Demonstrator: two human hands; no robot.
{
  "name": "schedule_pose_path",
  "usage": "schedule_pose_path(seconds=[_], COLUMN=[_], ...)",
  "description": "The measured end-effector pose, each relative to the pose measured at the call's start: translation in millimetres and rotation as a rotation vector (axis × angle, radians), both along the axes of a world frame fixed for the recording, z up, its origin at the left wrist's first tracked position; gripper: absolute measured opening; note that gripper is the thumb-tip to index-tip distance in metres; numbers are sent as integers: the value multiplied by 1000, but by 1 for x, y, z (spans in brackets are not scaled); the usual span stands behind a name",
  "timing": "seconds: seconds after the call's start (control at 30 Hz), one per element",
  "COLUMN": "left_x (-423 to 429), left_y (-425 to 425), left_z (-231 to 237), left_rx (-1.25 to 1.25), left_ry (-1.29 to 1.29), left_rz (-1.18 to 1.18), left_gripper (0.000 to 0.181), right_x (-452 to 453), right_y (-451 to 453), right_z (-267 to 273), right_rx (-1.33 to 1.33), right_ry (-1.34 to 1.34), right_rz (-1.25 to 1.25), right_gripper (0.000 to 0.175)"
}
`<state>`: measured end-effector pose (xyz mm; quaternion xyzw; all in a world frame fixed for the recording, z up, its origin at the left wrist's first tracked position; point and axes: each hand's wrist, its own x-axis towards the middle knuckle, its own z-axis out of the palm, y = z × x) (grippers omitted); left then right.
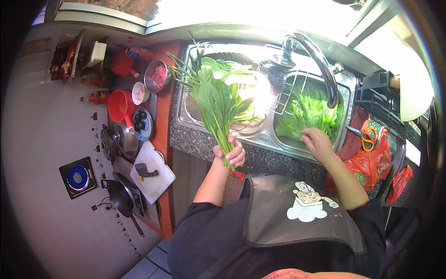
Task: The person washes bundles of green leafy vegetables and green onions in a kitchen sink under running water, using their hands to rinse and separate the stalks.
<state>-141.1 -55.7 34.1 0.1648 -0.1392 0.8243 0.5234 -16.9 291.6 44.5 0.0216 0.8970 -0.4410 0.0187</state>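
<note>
My left hand (231, 153) is closed around the stems of a bunch of leafy greens (216, 104), holding it upright over the front edge of the left sink basin. Its leaves spread up and to the left. Over the front of the right sink basin (343, 118) is my right hand (317, 143), fingers loosely curled, with nothing seen in it. More leafy greens (310, 111) lie in that basin below the chrome faucet (322, 66). Behind the held bunch, other greens (226, 68) and thin green stalks (184, 75) rest at the left basin.
A wire rack (291, 90) spans the sink divider. Orange-handled scissors (366, 136), a red plastic bag (376, 157) and a cucumber (386, 183) lie at right. On the left counter are a cleaver (144, 171) on a white cutting board (155, 186), a bowl of minced meat (159, 75) and a wok (120, 197).
</note>
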Motion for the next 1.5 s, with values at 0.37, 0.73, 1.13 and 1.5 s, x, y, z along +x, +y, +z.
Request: schedule_pose_path(seconds=[0.37, 0.73, 1.13, 1.5], left_x=[-56, -215, -201, -234], left_y=[-4, 98, 26, 92], left_z=[17, -127, -188, -129], left_rx=[-883, -1089, -1948, -1886], left_ry=[-134, 351, 873, 2685], left_rz=[542, 616, 663, -19], left_gripper=[57, 32, 40, 75], right_x=[26, 60, 31, 28], right_y=[-16, 20, 21, 24], right_z=[11, -4, -48, -62], right_rx=[48, 18, -21, 94], right_ry=[-32, -198, -231, -177], right_rz=[85, -191, -231, -113], right_gripper=[16, 17, 19, 20])
